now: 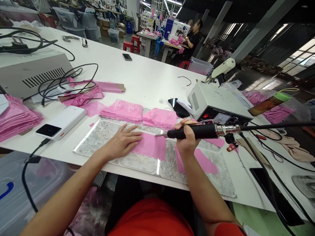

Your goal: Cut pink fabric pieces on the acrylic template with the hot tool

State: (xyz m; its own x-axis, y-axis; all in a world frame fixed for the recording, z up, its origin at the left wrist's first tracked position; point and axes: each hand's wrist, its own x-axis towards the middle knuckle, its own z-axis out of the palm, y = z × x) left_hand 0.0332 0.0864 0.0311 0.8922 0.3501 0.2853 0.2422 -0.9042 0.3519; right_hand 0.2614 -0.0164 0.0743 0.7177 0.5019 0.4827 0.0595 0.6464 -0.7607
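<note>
My left hand (122,142) lies flat, fingers spread, on the left edge of a pink lace piece (152,146) that rests on a scorched glass plate (103,131). My right hand (187,137) grips the black handle of a hot cutting tool (197,131), held level with its metal tip pointing left, just over the lace's upper right corner. Another pink piece (205,163) lies on the plate under my right wrist. Two stacks of cut pink lace (137,113) sit along the plate's far edge.
The tool's control box (216,105) stands at the right, its cable running off right. A white power bank (61,122), a grey machine (31,72) with cables, pink lace piles (14,118) and a phone (127,56) lie on the white table. A person sits sewing far back.
</note>
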